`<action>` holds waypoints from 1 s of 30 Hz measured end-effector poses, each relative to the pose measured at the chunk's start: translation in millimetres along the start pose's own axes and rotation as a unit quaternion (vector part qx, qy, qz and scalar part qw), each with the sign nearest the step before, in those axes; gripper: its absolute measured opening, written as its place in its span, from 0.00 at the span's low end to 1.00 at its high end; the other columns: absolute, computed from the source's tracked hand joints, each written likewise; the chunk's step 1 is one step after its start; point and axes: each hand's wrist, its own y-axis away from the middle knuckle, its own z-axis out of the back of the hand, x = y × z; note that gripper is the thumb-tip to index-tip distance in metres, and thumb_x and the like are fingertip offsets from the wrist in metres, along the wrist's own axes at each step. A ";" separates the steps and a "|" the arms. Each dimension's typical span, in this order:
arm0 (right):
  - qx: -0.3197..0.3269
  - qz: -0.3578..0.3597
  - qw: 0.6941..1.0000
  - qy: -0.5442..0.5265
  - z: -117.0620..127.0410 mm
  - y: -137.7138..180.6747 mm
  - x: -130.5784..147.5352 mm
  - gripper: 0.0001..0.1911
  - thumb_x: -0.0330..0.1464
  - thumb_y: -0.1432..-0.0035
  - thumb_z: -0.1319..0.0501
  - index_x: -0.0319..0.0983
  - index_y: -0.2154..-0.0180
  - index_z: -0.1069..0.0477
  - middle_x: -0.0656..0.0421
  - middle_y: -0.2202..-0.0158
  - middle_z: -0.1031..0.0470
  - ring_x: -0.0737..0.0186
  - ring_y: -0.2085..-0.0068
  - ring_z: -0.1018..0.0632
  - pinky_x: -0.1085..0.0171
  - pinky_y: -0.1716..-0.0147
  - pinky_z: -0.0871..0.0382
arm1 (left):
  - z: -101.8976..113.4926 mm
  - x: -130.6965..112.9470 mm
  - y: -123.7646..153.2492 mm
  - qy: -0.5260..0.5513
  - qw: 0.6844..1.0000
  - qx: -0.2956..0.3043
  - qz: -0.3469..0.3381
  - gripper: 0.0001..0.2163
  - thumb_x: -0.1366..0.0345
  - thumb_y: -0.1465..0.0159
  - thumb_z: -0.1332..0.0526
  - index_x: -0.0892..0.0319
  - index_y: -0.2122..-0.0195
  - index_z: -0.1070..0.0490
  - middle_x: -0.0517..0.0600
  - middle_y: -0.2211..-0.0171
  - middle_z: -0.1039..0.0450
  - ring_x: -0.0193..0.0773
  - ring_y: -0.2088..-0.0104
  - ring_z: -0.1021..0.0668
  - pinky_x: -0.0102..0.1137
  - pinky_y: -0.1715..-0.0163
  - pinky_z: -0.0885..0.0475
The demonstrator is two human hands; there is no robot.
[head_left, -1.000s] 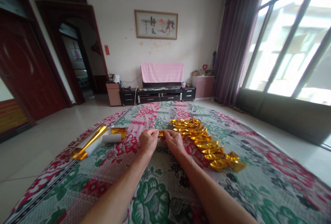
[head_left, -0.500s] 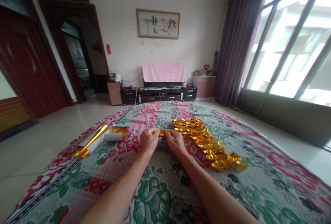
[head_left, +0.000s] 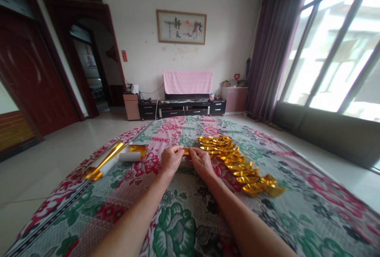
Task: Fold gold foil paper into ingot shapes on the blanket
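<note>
Flowered cloth (head_left: 175,229): spread under the work, bearing all the foil.
Left hand (head_left: 172,160): fingertips pinched on one end of a small gold piece (head_left: 186,151).
Right hand (head_left: 202,162): pinched on the other end, seemingly so the piece sits level and steady.
Small gold piece: between the hands, mostly hidden by fingers.
Folded gold pieces (head_left: 241,166): slanting row beside the right hand, probably kept together, uncrushed.
Curled foil sheets (head_left: 110,161): left, apart from the row, likely for easy reach.
Pink cloth (head_left: 188,82): draped beyond, perhaps against dust.
</note>
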 end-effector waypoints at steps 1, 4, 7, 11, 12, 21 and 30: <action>0.006 0.002 1.000 -0.001 0.4 0.3 1.0 0.20 0.40 0.45 0.51 0.37 0.69 0.25 0.60 0.78 0.26 0.66 0.76 0.28 0.71 0.77 0.36 | -0.2 1.2 -0.8 0.008 1.000 0.001 0.006 0.10 0.66 0.47 0.41 0.56 0.64 0.24 0.49 0.69 0.22 0.36 0.68 0.22 0.26 0.67 0.30; 0.019 0.008 1.000 -0.004 1.3 0.8 2.2 0.18 0.38 0.46 0.51 0.37 0.70 0.25 0.61 0.78 0.26 0.66 0.75 0.27 0.72 0.77 0.36 | -0.4 4.2 -2.0 0.016 0.999 0.012 0.029 0.11 0.66 0.46 0.40 0.56 0.63 0.24 0.49 0.70 0.22 0.35 0.70 0.22 0.26 0.69 0.29; 0.018 0.011 1.000 -0.006 0.6 -0.2 -0.2 0.18 0.38 0.46 0.51 0.37 0.70 0.25 0.61 0.78 0.26 0.66 0.75 0.27 0.72 0.76 0.36 | 0.0 4.9 -1.5 0.010 0.999 0.020 0.031 0.10 0.65 0.45 0.42 0.56 0.65 0.23 0.48 0.72 0.22 0.34 0.72 0.23 0.26 0.71 0.29; -0.006 0.002 1.000 -0.007 -0.9 -2.5 -4.0 0.19 0.40 0.46 0.51 0.37 0.69 0.25 0.60 0.78 0.26 0.66 0.76 0.28 0.71 0.77 0.35 | 0.2 2.8 0.2 0.007 1.000 0.024 -0.012 0.09 0.65 0.46 0.42 0.57 0.67 0.23 0.49 0.71 0.22 0.36 0.70 0.22 0.26 0.70 0.29; -0.011 -0.003 1.000 -0.008 -1.0 -2.7 -4.1 0.19 0.41 0.46 0.50 0.37 0.69 0.25 0.60 0.78 0.27 0.67 0.76 0.28 0.71 0.77 0.35 | 0.0 2.6 0.5 0.005 0.999 0.027 -0.019 0.09 0.66 0.46 0.42 0.57 0.67 0.23 0.49 0.70 0.22 0.36 0.70 0.22 0.27 0.69 0.29; 0.010 0.006 1.000 -0.026 -1.5 -1.5 -3.3 0.20 0.42 0.46 0.50 0.36 0.71 0.25 0.61 0.78 0.28 0.67 0.76 0.29 0.72 0.77 0.36 | -3.5 12.1 -3.8 0.029 0.999 0.024 -0.028 0.09 0.66 0.46 0.42 0.58 0.68 0.23 0.50 0.71 0.22 0.36 0.70 0.23 0.27 0.71 0.31; 0.002 0.006 1.000 -0.020 -1.0 -1.2 -4.0 0.19 0.41 0.46 0.49 0.37 0.70 0.25 0.60 0.78 0.27 0.65 0.74 0.27 0.71 0.76 0.35 | -0.3 1.8 1.0 0.025 0.999 0.027 0.005 0.10 0.64 0.48 0.43 0.60 0.71 0.23 0.49 0.78 0.24 0.36 0.75 0.24 0.26 0.76 0.33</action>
